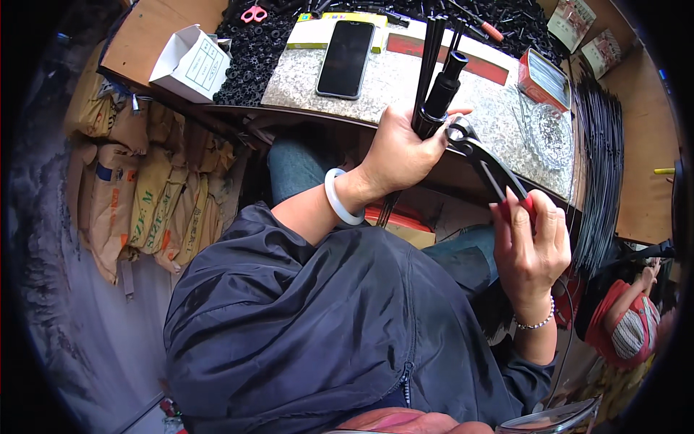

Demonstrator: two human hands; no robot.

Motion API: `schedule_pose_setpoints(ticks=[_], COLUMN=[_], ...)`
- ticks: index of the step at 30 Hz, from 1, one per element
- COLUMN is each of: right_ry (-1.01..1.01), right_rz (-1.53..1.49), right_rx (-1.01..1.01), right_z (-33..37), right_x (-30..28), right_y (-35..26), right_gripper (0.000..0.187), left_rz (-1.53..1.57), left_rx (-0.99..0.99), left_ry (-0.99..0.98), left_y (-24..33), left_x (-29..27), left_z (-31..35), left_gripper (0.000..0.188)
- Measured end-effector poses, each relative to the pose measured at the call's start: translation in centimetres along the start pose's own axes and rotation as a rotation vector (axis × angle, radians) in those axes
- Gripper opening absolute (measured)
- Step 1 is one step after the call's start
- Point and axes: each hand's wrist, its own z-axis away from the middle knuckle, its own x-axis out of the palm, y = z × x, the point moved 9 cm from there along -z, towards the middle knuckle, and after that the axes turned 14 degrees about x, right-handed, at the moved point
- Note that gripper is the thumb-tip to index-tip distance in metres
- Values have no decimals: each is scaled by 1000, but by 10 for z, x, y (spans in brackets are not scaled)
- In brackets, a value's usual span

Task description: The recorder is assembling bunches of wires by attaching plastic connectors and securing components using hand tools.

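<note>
My left hand [401, 152] is wrapped round what looks like a black umbrella frame [442, 90], a stepped tube with thin dark ribs beside it. The frame stands nearly upright over the table's near edge, and its lower part shows below my wrist. In my right hand [533, 249] are pliers [494, 176] with dark jaws and red handles, the fingers closed about the handles. The jaws reach the left thumb, right beside the tube. Whether they grip a small part there I cannot tell.
A phone [346, 59] lies on the speckled tabletop [293, 88]. Around it are an open white box [191, 66], pink scissors [254, 14], heaps of small black parts [249, 69], a red tin [543, 79] and a clear dish [547, 137]. Long black rods [601, 152] stand right; sacks [148, 202] lean left.
</note>
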Motion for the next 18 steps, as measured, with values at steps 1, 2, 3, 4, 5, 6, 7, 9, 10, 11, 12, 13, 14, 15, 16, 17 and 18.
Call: schedule_pose_setpoints(ticks=[1,2,3,4,5,6,7,9,10,11,12,13,14,15,16,17,18], right_ry=[-1,-1,-60,-118,-236,-257,-581,-1106,-1384,-1406,-1425,-1429,-1298,-1161,-1021,-830,-613], right_rz=[47,43,-7,-58,-185,-310,-633,-1495,-1767,-1872,-1978,-1647,-1294,-1106,-919,-874,-746], right_rx=[-26,-30,-22,-14,30,2,139,627,820,800,778,820,598,516,434,468,391], right_z=[2,3,3,4,8,13,20,55,73,76,75,76,62,53,44,39,36], right_x=[1,0,1,3,9,12,32,61,67,69,70,78,78,77,72,66,57], right_y=[-2,-3,-2,-3,2,5,16,6,-7,-13,-21,-11,-3,2,4,12,18], right_gripper=[20,20,20,19,22,21,21,21,25,36,50,68,65,65,64,63,65], left_rz=[-16,-19,19,55,57,79,100,130,158,196,195,159,120,119,138,161,164], left_rx=[20,20,47,74,72,10,-52,52,158,82,79,66,54,54,61,68,69], left_ry=[-33,-29,-8,14,12,-19,-50,-75,-97,-101,-104,-134,-159,-159,-126,-96,-98], left_y=[2,1,2,4,7,8,6,9,16,12,12,9,8,8,9,9,11], left_x=[3,2,1,0,0,3,6,12,16,18,17,18,19,19,17,16,17], left_z=[0,1,2,3,3,5,7,9,9,11,11,11,11,12,13,13,12], left_gripper=[17,17,17,17,17,16,15,15,15,16,16,17,18,18,18,19,19])
